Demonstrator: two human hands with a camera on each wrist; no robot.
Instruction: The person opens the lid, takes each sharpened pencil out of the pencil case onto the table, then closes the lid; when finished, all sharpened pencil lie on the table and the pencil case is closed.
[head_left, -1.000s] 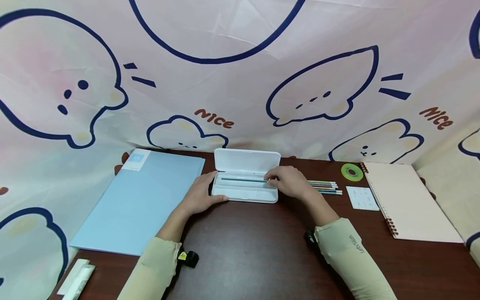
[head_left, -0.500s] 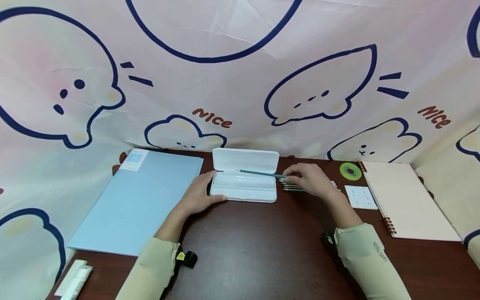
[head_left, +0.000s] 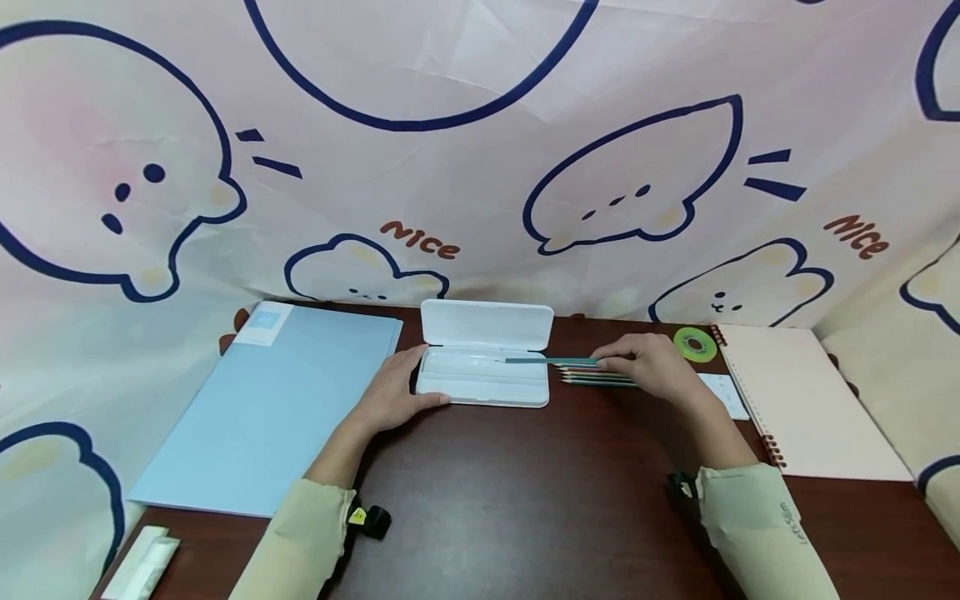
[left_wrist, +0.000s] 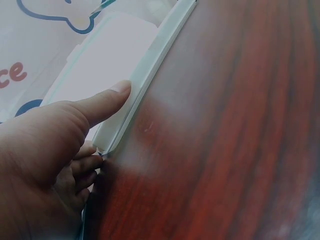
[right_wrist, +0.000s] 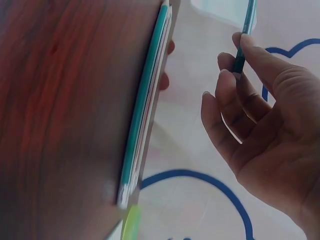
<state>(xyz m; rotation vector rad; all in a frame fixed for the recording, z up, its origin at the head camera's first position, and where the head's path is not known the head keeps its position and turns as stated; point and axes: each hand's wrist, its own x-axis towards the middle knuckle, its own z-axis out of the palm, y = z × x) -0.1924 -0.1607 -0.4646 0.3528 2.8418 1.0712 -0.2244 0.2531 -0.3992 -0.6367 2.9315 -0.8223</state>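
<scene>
A white pencil case (head_left: 483,395) lies at the back middle in the head view, its lid (head_left: 487,325) raised. My left hand (head_left: 393,392) holds the case's left end, thumb on the front rim, fingers at the side; the left wrist view shows this thumb (left_wrist: 112,97) close up. With thumb and fingertips my right hand (head_left: 651,364) pinches a teal pencil (head_left: 551,361) near its rear end, the point reaching left over the case. Below that hand, several pencils (head_left: 596,382) lie side by side on the table, partly covered by it.
Left of the case lies a blue folder (head_left: 277,408). To the right are a green tape roll (head_left: 695,344), a white card (head_left: 723,393) and a spiral notebook (head_left: 810,400). Two pale slim packs (head_left: 142,562) lie front left; a printed cloth (head_left: 480,183) hangs behind.
My right hand has moved right, drawing the teal pencil from along the case to mostly beyond its right end. It tilted midway and is now nearly level. My left hand stays on the case.
</scene>
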